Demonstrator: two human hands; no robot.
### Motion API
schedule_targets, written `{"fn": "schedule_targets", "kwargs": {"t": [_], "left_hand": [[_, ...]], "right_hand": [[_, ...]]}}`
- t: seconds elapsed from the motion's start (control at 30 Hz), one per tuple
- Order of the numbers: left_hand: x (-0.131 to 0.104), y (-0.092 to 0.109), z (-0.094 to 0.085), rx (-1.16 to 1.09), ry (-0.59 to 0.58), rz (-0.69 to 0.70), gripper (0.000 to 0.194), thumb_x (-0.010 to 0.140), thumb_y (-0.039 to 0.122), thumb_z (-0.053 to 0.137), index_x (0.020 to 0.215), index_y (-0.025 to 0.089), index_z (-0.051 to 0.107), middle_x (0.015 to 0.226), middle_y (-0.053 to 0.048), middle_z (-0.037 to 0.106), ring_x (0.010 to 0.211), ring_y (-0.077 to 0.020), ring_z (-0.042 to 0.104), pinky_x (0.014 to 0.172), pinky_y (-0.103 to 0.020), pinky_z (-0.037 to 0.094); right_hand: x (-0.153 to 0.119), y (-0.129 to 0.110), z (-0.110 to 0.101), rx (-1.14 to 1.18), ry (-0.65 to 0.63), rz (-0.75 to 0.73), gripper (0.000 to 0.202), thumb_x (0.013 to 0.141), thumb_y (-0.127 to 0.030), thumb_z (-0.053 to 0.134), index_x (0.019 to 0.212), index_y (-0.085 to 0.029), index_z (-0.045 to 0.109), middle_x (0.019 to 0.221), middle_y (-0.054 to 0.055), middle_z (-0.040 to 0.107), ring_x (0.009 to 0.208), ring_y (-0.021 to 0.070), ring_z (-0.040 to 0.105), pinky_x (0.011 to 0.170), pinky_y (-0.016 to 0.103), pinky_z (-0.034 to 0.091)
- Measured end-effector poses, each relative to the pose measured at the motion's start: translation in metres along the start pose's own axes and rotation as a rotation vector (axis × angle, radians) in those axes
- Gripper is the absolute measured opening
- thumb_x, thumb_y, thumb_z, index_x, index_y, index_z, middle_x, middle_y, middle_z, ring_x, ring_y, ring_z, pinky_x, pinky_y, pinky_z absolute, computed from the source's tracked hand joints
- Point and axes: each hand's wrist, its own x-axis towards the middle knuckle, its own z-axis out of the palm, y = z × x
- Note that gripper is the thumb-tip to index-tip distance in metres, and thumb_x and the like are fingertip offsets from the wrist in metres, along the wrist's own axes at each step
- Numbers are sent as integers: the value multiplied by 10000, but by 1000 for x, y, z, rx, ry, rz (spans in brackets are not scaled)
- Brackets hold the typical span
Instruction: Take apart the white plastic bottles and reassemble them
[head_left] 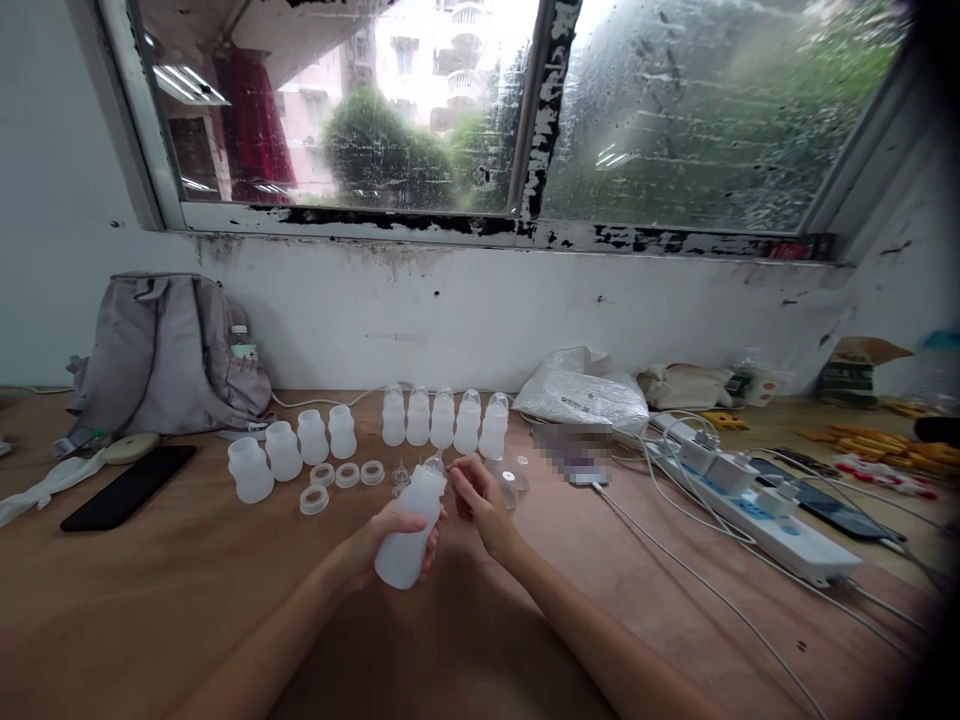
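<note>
Okay, so the left grip [390,522] is wrapped around a frosted white bottle [403,550], which sits tilted over the front of the tabletop [135,610], mouth end leaning away and to the right. A clear tip [437,459] pokes up from that end. The right grip [481,503] is just beside it with the fingers curled in, but I can't tell if they're pinching anything.

To the left, four lidless bottles [283,452] stand upright; walls are too cloudy to tell what's inside. Four loose rings [347,476] lie near them. Further back, five more bottles [442,420] stand in a row under clear domes. Some clear cups [511,485] sit by the right grip.

Oh, and the gray backpack [165,350] has a drink bottle [241,343] in its side pocket.
</note>
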Motion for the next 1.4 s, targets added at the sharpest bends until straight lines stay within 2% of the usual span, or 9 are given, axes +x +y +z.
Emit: {"fn": "schedule_targets", "kwargs": {"t": [0.17,0.37,0.57,0.83,0.97,1.07,1.17,1.27,1.4], "left_hand": [[4,-5,1,79,64,-51,383,726,374,543,1021,131,529,728,-43,580,595,-134,540,545,-251,418],[9,-10,-3,7,-30,-62,387,769,382,431,1062,150,530,818,-61,608,799,-191,564,746,-296,417],[7,-3,1,270,20,18,360,730,330,558,1054,181,507,957,-50,577,876,-173,540,736,-269,419],[18,-19,-18,1006,447,525,573,598,354,699,1075,222,412,1048,-58,511,861,-173,546,778,-348,460],[15,-22,-28,1369,452,672,525,688,398,617,1145,269,391,1166,-72,424,871,-165,546,736,-324,474],[10,-10,-34,1642,456,769,374,753,406,550,1080,248,463,1102,-76,494,960,-199,518,804,-330,430],[12,17,-43,1796,704,822,374,753,456,531,1030,209,487,1056,-90,543,983,-230,494,868,-373,362],[21,52,-57,1947,896,709,430,741,502,518,1017,172,500,979,-106,578,969,-261,483,891,-415,299],[36,81,-78,2146,965,530,388,769,477,482,1005,172,527,949,-126,587,985,-287,452,918,-464,207]], "right_hand": [[0,-3,1,50,46,-34,268,782,-433,509,680,-190,460,488,-77,354,379,54,329,369,193,236],[8,1,-6,99,110,104,300,684,-445,613,642,-170,501,473,-76,381,352,44,317,341,185,216],[13,0,-14,254,110,175,294,673,-442,614,761,-164,574,492,-62,431,365,50,337,330,172,229],[16,-2,-21,276,263,124,288,637,-427,635,736,-171,546,459,-75,403,352,58,350,330,183,240],[16,2,-20,246,264,123,281,641,-427,628,712,-172,532,446,-80,395,343,56,339,332,183,245],[14,4,-18,197,258,120,285,650,-443,615,698,-175,532,448,-75,397,352,61,347,336,185,243],[10,4,-15,118,239,112,292,671,-469,584,697,-182,536,455,-70,396,354,67,343,336,192,242],[6,3,-9,36,212,77,285,696,-471,561,696,-188,536,482,-61,404,367,69,340,339,195,241],[0,2,-1,-98,141,5,252,757,-437,506,694,-194,529,524,-36,436,423,90,367,377,211,280]]}}
